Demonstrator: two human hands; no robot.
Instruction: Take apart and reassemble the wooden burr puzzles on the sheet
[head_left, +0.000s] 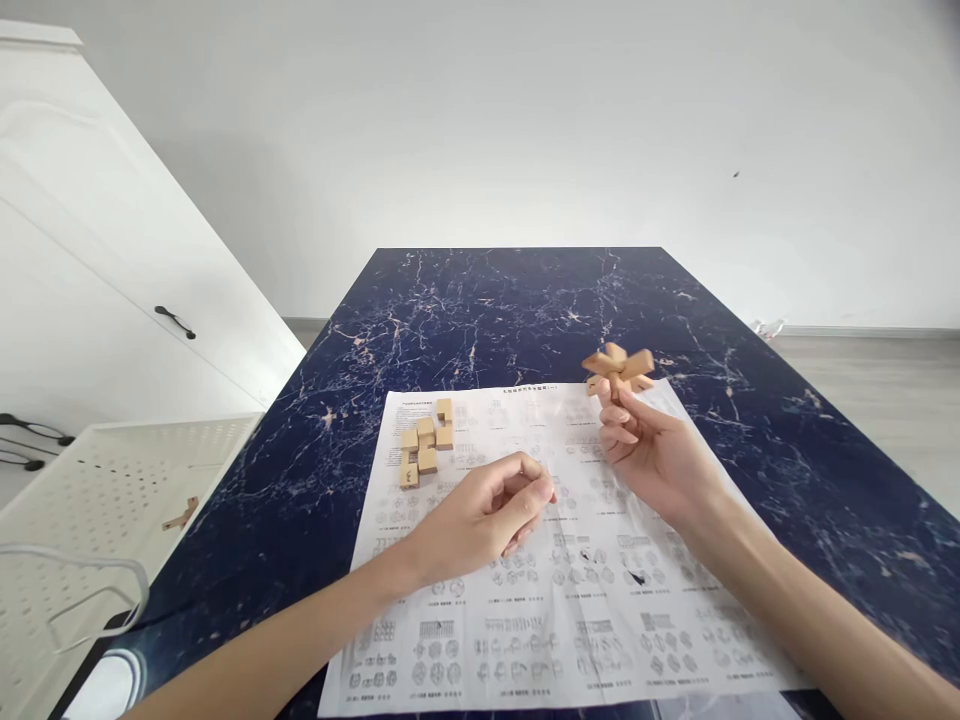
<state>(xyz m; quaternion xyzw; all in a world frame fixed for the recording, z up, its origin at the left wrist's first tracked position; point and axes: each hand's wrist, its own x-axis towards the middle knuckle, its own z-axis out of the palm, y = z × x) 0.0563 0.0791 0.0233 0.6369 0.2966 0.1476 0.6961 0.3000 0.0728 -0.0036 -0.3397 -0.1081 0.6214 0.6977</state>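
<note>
Bare forearms (300, 630) cross a white printed paper sheet (555, 607). Left hand (504, 508) has fingers curled together, contents unclear; right hand (649, 450) pinches a tan, star-shaped wooden puzzle (616, 356) at the sheet's one o'clock, beige wooden blocks (425, 428) at ten.

Head-height view, down across table (510, 320)

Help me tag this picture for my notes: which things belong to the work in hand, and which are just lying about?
Likely in use:
printed sheet, flat on the table
wooden star-shaped piece, held in the right hand
small wooden blocks, on the sheet

Probably just around:
white basket
wooden piece in the basket
white cabinet
</note>
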